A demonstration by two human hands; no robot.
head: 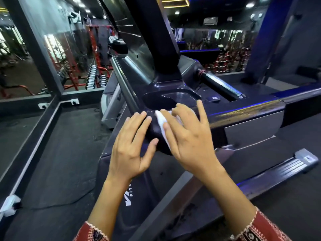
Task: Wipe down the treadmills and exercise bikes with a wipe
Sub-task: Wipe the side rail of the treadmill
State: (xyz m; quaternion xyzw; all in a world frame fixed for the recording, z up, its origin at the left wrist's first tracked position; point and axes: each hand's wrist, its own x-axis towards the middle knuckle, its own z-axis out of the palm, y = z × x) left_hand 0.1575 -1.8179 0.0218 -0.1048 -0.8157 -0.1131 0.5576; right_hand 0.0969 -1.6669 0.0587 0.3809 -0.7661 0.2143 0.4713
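A dark treadmill fills the middle of the head view, its console shelf (pixel 246 117) running to the right and a cup recess (pixel 166 100) at its left end. A white wipe (pixel 160 120) lies on the rounded left corner of the console. My right hand (pixel 189 136) presses it down with spread, straight fingers, and most of the wipe is hidden beneath them. My left hand (pixel 132 145) rests beside it on the same corner, fingers on top and thumb against the side, touching the console but not the wipe.
The treadmill's upright post (pixel 156 40) rises behind the recess. A crossbar (pixel 222 84) sits to the right of it. A side foot rail (pixel 286 167) runs at lower right. Mirrored walls and a dark floor mat (pixel 57 153) lie to the left, with wall sockets (pixel 74 101) low down.
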